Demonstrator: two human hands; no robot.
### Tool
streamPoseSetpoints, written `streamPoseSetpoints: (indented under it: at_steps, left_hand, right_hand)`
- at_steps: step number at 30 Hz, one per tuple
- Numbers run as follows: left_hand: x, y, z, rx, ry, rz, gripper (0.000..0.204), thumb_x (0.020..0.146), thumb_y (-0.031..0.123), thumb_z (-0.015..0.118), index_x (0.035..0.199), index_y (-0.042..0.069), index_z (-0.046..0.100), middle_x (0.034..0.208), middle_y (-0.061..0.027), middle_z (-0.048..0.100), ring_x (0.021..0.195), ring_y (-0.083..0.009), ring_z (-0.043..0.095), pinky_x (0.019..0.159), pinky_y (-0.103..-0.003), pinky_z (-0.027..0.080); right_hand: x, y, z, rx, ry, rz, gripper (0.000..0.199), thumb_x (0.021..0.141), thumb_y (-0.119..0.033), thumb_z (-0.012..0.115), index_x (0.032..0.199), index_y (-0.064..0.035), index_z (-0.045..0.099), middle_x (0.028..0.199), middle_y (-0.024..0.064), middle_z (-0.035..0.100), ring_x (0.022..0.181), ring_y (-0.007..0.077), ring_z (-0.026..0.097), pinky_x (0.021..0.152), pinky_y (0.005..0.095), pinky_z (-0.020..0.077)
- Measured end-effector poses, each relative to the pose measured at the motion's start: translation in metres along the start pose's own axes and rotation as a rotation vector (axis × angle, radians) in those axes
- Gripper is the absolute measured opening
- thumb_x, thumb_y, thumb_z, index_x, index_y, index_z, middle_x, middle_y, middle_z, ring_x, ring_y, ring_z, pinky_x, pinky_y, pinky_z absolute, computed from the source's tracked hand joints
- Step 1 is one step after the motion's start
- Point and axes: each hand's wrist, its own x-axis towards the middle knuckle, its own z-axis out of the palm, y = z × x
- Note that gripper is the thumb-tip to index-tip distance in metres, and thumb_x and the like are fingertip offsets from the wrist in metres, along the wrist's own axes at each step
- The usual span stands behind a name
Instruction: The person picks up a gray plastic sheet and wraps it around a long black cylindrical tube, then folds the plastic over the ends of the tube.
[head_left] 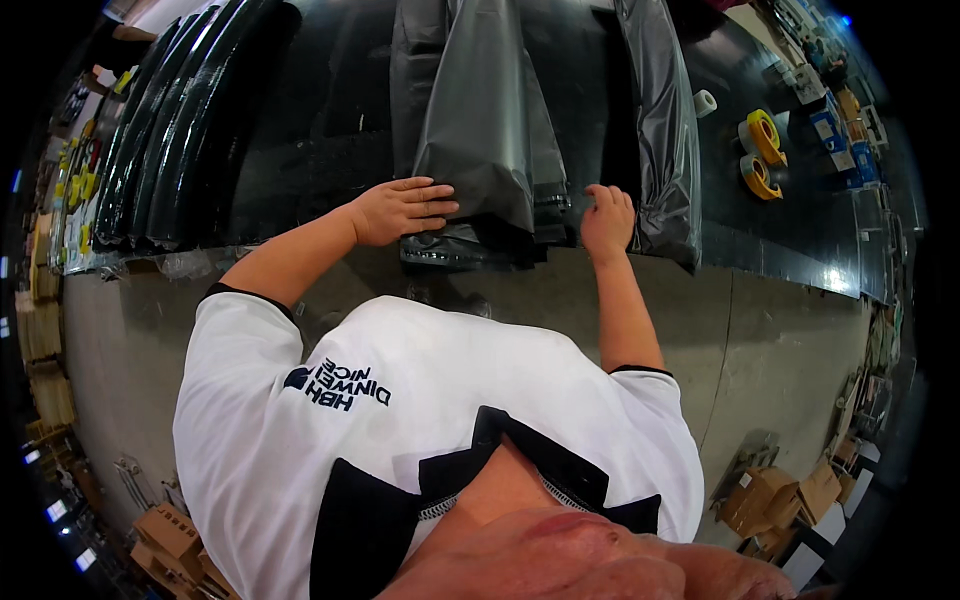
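At the far left, several long, glossy black bundles (190,130) lie side by side on the dark tabletop (320,100), running away from the person and reaching almost to its near edge. Next comes the left hand (400,212), opened out flat, palm down, its fingers straight and close together; the fingertips reach onto the left side of a grey plastic sheet (475,130), resting on it rather than gripping.

The sheet lies lengthwise across the middle of the tabletop, between the two hands. It is smooth and dull-shining, folded into long layers, with its top layer raised in a broad hump; darker, crumpled plastic shows under its near end, at the tabletop's edge.

Just beyond the sheet's right side is the right hand (608,225), well apart from the left, its fingers half bent (whether they pinch or touch anything, one cannot tell). Close by on its right, a second grey plastic length (665,150) lies gathered in creases, bunched toward its near end. Farther right are a small white roll (705,102) and two yellow rolls of tape (768,140), with blue boxes (828,130) beyond them.
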Motion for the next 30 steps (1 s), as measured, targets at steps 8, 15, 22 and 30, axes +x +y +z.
streamPoseSetpoints:
  at_steps: [8,15,22,30]
  left_hand:
    - [0.016,-0.011,-0.011,0.065,0.032,0.028,0.047,0.085,0.009,0.053,0.132,0.015,0.054,0.151,-0.0011,0.041,0.144,-0.0217,0.030,0.120,-0.041,0.024]
    - [0.017,-0.014,-0.010,-0.012,-0.063,0.013,0.045,0.081,0.012,0.060,0.126,0.014,0.059,0.149,-0.0014,0.044,0.144,-0.0210,0.030,0.120,-0.039,0.024]
    - [0.002,-0.001,0.007,-0.399,0.251,-0.292,0.045,0.075,0.001,0.068,0.119,0.009,0.063,0.135,-0.0066,0.058,0.134,-0.0285,0.046,0.110,-0.040,0.040]
    - [0.018,0.016,0.030,-1.271,0.838,-1.144,0.024,0.100,0.021,0.057,0.104,-0.001,0.066,0.087,0.0029,0.065,0.076,-0.0045,0.054,0.071,-0.024,0.046]
  right_hand:
    - [0.013,-0.048,-0.007,-0.004,0.057,-0.862,0.062,0.072,-0.004,0.062,0.133,-0.0160,0.057,0.146,0.0043,0.043,0.137,0.0250,0.040,0.109,0.0381,0.0397]
    - [0.020,-0.051,0.003,0.149,-0.013,-1.038,0.032,0.068,-0.011,0.067,0.100,-0.0116,0.065,0.122,0.0041,0.061,0.124,0.0242,0.053,0.103,0.0388,0.0462]
    - [0.014,-0.050,0.020,0.742,0.015,-0.482,0.022,0.067,0.004,0.065,0.087,-0.0037,0.061,0.105,0.0070,0.067,0.106,0.0270,0.063,0.092,0.0364,0.0512]
    - [0.021,-0.071,0.035,1.458,0.105,0.364,0.013,0.094,-0.010,0.061,0.082,-0.0058,0.062,0.080,-0.0026,0.060,0.076,0.0060,0.052,0.066,0.0235,0.0422]
